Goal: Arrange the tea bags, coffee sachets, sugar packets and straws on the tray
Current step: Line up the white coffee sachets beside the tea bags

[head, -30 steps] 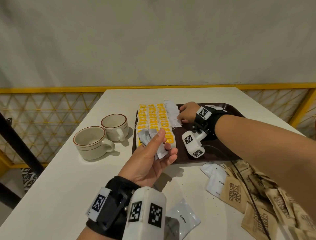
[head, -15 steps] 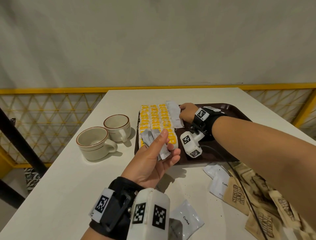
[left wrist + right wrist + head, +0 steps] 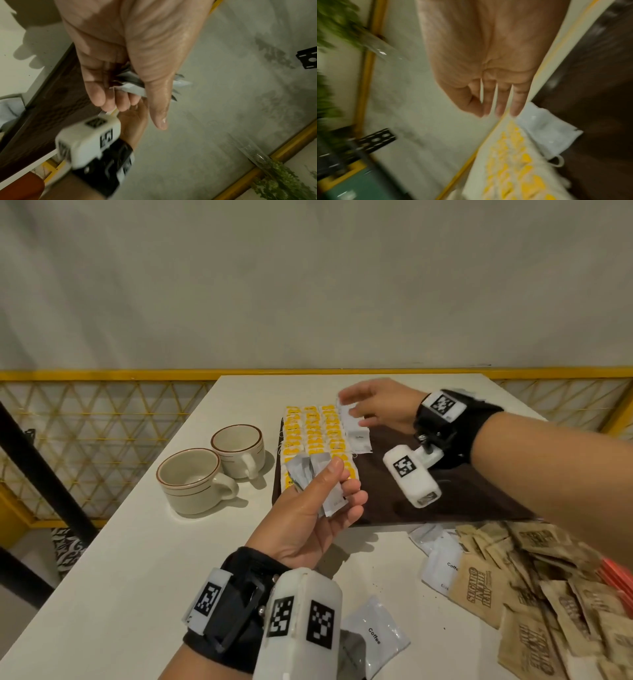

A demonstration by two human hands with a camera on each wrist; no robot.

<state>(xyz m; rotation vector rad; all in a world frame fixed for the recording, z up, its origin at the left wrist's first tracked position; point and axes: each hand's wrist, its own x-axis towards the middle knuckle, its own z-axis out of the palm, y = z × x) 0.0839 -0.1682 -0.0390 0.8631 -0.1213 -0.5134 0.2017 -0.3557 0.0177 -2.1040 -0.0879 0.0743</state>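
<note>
A dark brown tray [image 3: 472, 501] lies on the white table. Rows of yellow tea bags [image 3: 315, 433] fill its left part, with white coffee sachets [image 3: 356, 433] in a column beside them. My left hand [image 3: 325, 501] hovers over the tray's near left corner and grips a fan of white coffee sachets [image 3: 308, 474] between thumb and fingers; the left wrist view shows them as folded edges [image 3: 130, 83]. My right hand [image 3: 370, 409] floats above the far end of the sachet column, fingers straight and empty [image 3: 498, 108], blurred by motion.
Two cream cups [image 3: 205, 474] stand left of the tray. Loose coffee sachets [image 3: 373, 638] and a heap of brown sugar packets [image 3: 548, 594] lie at the near right, with something red [image 3: 616, 577] at the edge. A yellow rail runs behind the table.
My right hand has lifted off the sachet column on the tray and opened, moving slightly toward the far edge. The left hand keeps its sachets in the same place.
</note>
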